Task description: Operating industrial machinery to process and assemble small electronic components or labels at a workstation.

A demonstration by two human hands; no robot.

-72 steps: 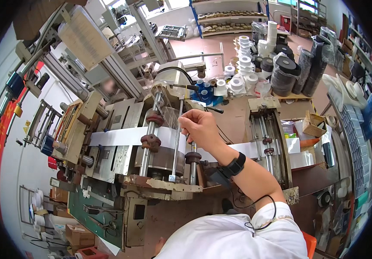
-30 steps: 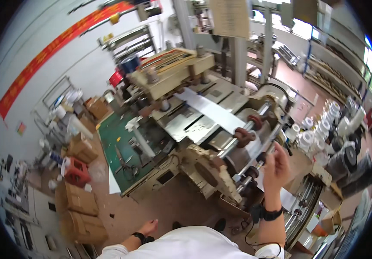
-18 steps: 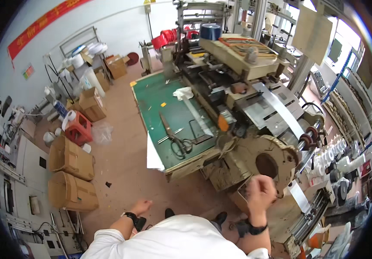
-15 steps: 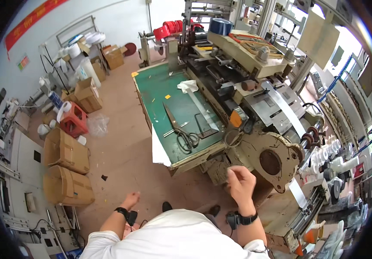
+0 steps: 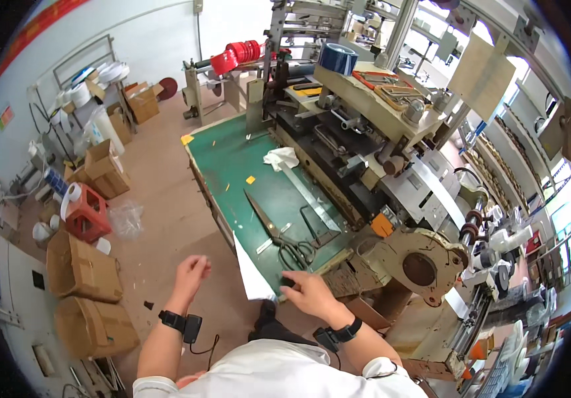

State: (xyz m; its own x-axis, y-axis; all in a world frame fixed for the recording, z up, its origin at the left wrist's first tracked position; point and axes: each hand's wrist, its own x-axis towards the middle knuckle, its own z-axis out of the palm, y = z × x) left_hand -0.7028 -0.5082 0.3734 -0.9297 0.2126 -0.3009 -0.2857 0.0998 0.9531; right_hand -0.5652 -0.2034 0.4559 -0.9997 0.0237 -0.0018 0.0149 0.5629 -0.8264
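My left hand hangs over the floor, left of a green-topped table; its fingers are curled in and no object shows in them. At the table's front edge my right hand reaches forward, thumb and forefinger apart, with nothing visible held. Just beyond it lie large scissors with dark handles, their blades pointing away. A white sheet hangs at the near left corner, close to my right hand. Beside the scissors are a short steel ruler, a black-framed tool and a longer metal strip.
A large machine borders the table's right side. A white cloth and a small orange piece lie farther back. Leftward on the floor stand cardboard boxes, a red stool and a clear plastic bag.
I have come closer to the table, one foot now forward. My right hand has moved left to the table's front edge, its fingers opening; my left hand has risen forward.
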